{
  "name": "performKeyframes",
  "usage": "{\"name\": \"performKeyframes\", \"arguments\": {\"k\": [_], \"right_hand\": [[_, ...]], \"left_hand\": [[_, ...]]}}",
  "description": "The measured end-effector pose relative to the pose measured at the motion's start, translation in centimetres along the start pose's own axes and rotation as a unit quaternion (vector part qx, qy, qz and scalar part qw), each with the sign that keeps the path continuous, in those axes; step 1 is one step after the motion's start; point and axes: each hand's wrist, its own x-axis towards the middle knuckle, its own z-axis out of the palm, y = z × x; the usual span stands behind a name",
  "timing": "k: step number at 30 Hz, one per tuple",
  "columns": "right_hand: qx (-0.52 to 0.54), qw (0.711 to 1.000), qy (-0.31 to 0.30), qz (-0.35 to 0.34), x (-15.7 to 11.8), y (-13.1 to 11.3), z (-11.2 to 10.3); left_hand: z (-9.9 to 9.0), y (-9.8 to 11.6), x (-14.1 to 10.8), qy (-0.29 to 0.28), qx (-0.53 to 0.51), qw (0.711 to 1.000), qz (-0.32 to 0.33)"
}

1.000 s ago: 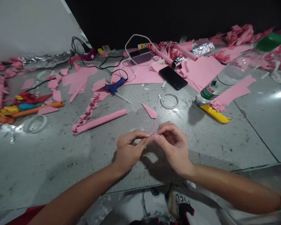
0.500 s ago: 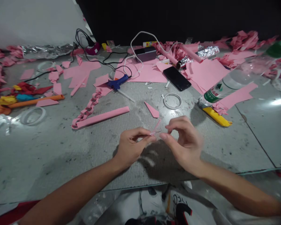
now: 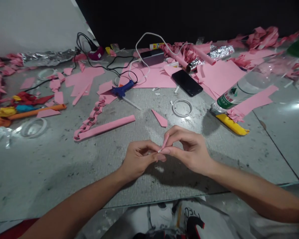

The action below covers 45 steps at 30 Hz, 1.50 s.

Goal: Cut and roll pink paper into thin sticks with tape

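Note:
A narrow pink paper strip (image 3: 165,142) with a small white bit at its lower end sits between my fingertips. My left hand (image 3: 141,158) pinches that lower end between thumb and forefinger. On the other side, my right hand (image 3: 189,148) is closed on the strip, thumb and forefinger meeting at the same spot. Just beyond the hands lies a pointed pink paper piece (image 3: 160,118). To the left, a rolled pink paper tube (image 3: 108,127) lies joined or touching a folded pink paper chain (image 3: 93,114).
A blue glue gun (image 3: 123,89), a black phone (image 3: 186,82) and a tape roll (image 3: 182,108) lie ahead. On the right a clear plastic bottle (image 3: 241,89) leans near a yellow wrapper (image 3: 233,125). Pink scraps and cables line the back; the table's glass edge (image 3: 164,201) runs close to me.
My right hand has moved left and closed its thumb and forefinger on the pink strip, meeting my left fingertips. The view has shifted slightly.

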Motion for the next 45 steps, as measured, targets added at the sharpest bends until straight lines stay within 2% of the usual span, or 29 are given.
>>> {"name": "performKeyframes", "arguments": {"k": [3, 7, 11, 15, 18, 21, 23, 25, 29, 34, 45], "right_hand": [[0.062, 0.997, -0.025, 0.032, 0.2, 0.3, -0.5], [0.113, 0.988, -0.089, 0.052, 0.5, 0.9, -1.0], [0.111, 0.985, -0.126, 0.045, 0.4, 1.1, -1.2], [0.095, 0.986, -0.128, 0.039, 0.2, 1.4, -0.8], [0.087, 0.993, -0.065, 0.043, -0.1, 1.8, -0.3], [0.077, 0.995, 0.016, 0.054, -0.5, 2.0, 0.0], [0.068, 0.994, 0.054, 0.069, -0.8, 2.0, 0.0], [0.058, 0.992, 0.073, 0.085, -1.1, 1.9, 0.0], [0.046, 0.993, 0.062, 0.090, -1.5, 1.7, 0.0], [0.061, 0.988, 0.070, 0.122, -1.5, 1.6, 0.0], [0.064, 0.985, 0.038, 0.155, -1.9, 1.6, 0.0]], "left_hand": [[-0.1, 0.0, 0.1, -0.042, -0.028, 0.999, -0.020], [-0.8, -0.1, 0.2, -0.124, -0.027, 0.990, -0.060], [-1.5, 0.0, 0.3, -0.216, -0.001, 0.972, -0.094], [-1.7, 0.3, 0.4, -0.254, 0.007, 0.957, -0.139], [-1.4, 0.6, 0.6, -0.221, 0.008, 0.965, -0.141], [-0.9, 0.7, 0.6, -0.099, 0.051, 0.990, -0.083], [-0.5, 0.7, 0.4, -0.016, 0.098, 0.995, -0.030], [-0.2, 0.6, 0.3, 0.020, 0.139, 0.990, 0.022], [0.0, 0.3, 0.1, 0.016, 0.170, 0.983, 0.063], [-0.1, 0.2, 0.2, 0.015, 0.158, 0.986, 0.045], [0.1, 0.1, 0.2, 0.022, 0.158, 0.987, 0.019]]}}
